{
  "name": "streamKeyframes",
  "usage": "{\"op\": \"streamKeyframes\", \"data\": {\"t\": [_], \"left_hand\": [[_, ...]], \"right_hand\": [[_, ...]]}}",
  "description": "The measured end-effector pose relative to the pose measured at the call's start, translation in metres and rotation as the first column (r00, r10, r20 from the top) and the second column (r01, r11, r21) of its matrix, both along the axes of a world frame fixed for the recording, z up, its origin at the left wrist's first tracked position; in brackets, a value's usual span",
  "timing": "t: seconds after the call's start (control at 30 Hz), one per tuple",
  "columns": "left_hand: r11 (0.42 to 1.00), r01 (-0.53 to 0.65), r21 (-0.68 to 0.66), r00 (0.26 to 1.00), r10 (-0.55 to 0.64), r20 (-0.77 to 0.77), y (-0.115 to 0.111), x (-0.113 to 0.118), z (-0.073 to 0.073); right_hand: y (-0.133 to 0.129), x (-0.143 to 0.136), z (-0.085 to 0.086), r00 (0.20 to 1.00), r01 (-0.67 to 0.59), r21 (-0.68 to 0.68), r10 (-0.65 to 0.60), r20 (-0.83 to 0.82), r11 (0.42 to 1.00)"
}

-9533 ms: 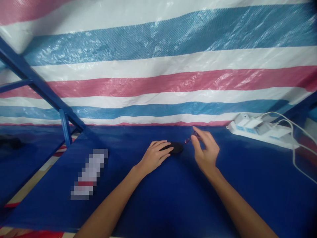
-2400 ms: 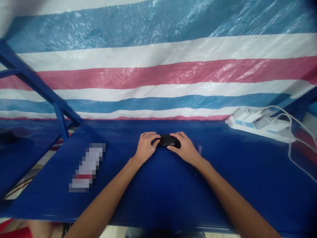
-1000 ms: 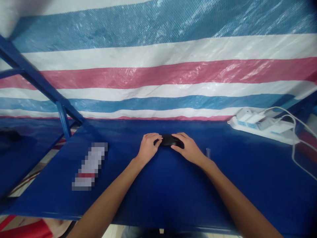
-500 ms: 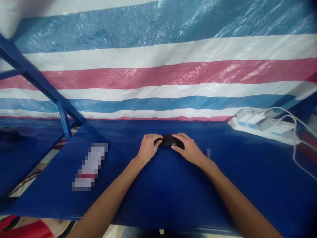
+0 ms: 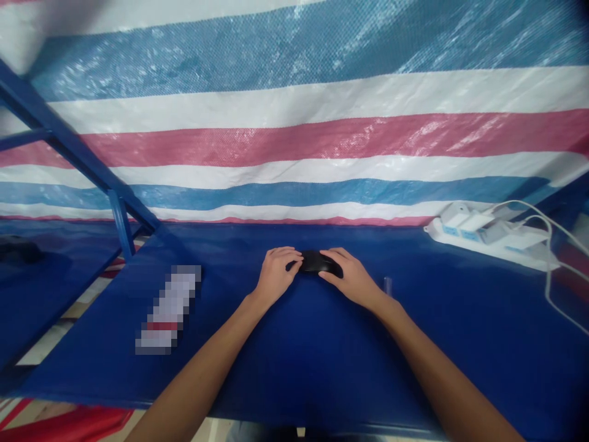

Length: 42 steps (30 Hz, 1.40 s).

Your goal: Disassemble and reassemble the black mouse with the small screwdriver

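Observation:
A small black object point(image 5: 315, 261), smooth and rounded like a computer mouse, lies on the blue table point(image 5: 294, 344) between my hands. My right hand point(image 5: 347, 273) is closed round its right end, thumb at the near side and fingers at the far side. At its left end my left hand point(image 5: 277, 272) has its thumb and fingertips curled together against the edge. Part of the object is hidden under my right fingers.
A white power strip point(image 5: 497, 239) with chargers and cables lies at the right back. Left of my arms is a pixelated flat item point(image 5: 169, 310). A small clear piece point(image 5: 388, 286) lies beside my right wrist. A blue metal frame point(image 5: 83, 156) rises at the left, before striped sheeting point(image 5: 294, 144).
My left thumb and fingertips have drawn closer together at the object's left end. At the lower left, the red fabric beyond the table edge has shifted. My right hand keeps its place.

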<state>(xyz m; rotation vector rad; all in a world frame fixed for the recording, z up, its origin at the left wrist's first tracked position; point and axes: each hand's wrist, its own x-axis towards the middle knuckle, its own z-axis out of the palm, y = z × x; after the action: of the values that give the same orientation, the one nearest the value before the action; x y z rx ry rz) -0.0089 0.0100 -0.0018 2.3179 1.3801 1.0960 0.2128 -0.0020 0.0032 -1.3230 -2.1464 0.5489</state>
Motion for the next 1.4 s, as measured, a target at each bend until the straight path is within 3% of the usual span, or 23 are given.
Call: {"op": "streamKeyframes", "data": {"t": [0.9, 1.17, 1.4], "left_hand": [[0.999, 0.022, -0.048, 1.000, -0.021, 0.016, -0.0012, 0.0000, 0.0021], [0.996, 0.025, -0.082, 0.999, -0.028, -0.036, -0.0036, 0.0011, 0.0052], [0.992, 0.105, -0.075, 0.984, -0.114, -0.137, -0.0074, 0.0021, 0.0060]], "right_hand": [[-0.0003, -0.0002, -0.0003, 1.000, 0.000, 0.017, 0.000, 0.002, 1.000], [0.0003, 0.0004, -0.0005, 1.000, -0.004, 0.011, 0.004, 0.008, 1.000], [-0.0008, 0.0005, 0.0007, 1.000, -0.013, 0.039, 0.013, 0.013, 0.999]]}}
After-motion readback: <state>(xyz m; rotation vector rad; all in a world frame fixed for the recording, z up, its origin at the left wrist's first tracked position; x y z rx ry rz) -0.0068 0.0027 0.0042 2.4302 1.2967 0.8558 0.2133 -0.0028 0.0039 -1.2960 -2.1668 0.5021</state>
